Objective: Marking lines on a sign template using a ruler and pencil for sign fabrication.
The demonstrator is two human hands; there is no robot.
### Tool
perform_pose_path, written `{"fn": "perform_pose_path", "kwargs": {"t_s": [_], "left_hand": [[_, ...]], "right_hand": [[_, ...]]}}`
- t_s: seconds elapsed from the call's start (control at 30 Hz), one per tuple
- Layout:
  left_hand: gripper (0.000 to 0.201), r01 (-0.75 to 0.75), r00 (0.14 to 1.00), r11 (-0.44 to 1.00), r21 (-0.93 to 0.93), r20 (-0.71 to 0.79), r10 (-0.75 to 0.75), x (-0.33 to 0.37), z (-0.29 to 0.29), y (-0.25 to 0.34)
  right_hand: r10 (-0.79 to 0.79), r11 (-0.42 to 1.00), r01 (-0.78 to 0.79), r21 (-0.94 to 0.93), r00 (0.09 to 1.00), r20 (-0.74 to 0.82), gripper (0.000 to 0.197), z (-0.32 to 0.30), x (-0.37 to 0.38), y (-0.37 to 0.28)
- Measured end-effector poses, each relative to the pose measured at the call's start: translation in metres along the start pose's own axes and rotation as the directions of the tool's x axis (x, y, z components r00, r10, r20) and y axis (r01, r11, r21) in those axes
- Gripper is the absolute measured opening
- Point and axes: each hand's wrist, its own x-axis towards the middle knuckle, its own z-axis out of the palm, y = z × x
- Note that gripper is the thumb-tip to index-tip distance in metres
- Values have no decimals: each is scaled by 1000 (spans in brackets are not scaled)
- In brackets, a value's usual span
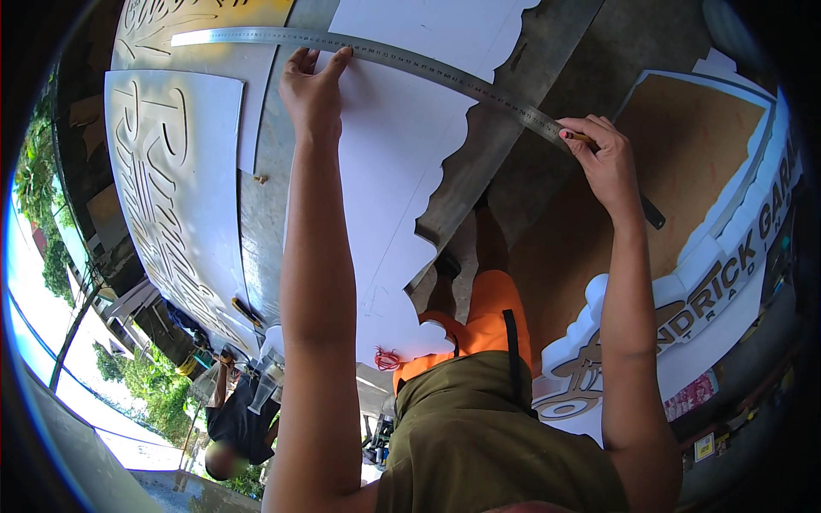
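A long steel ruler (410, 61) lies across a white sheet (385, 162) with a scalloped, wavy right edge and faint drawn lines. My left hand (316, 94) is at the sheet's upper left, thumb and fingers gripping the ruler's lower edge. Past the sheet's right side, my right hand (605, 158) is closed around the ruler near its other end. A thin yellow-brown stick, pencil-like, shows between its fingers. The ruler's dark end with a hole juts out beyond my right wrist. Part of the ruler is hidden behind that hand.
Stencilled, sprayed panels (175, 171) lie on the metal table (267, 197) at left. A cutter (246, 312) and red string (386, 357) are nearer me. A lettered sign (684, 299) and brown board (676, 162) stand at right. Another person (244, 419) works at lower left.
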Motion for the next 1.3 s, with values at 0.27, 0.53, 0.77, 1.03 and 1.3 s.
{"fn": "perform_pose_path", "kwargs": {"t_s": [0.27, 0.53, 0.77, 1.03, 1.3], "left_hand": [[79, -13, 1000, 1000, 19, 1, 13, 0, 0, -1], [79, -28, 1000, 1000, -7, 6, 28, 1, 0, -4], [79, -48, 999, 999, -3, -12, 48, 6, 0, -14], [81, -24, 1000, 997, 77, -15, 25, 6, 0, -16], [81, -33, 999, 995, 96, -26, 36, 8, -1, -22]], "right_hand": [[15, 1000, -15, -4, 1000, 8, 24, -1, 1, -4], [37, 999, -37, -16, 999, 24, 22, -2, 1, -6], [105, 993, -105, -52, 994, -1, 18, -10, 4, -16], [-186, 957, 245, 156, 929, -319, 37, -4, 29, -34], [-77, 851, 148, 505, 984, -159, 28, 50, 73, -74]]}}
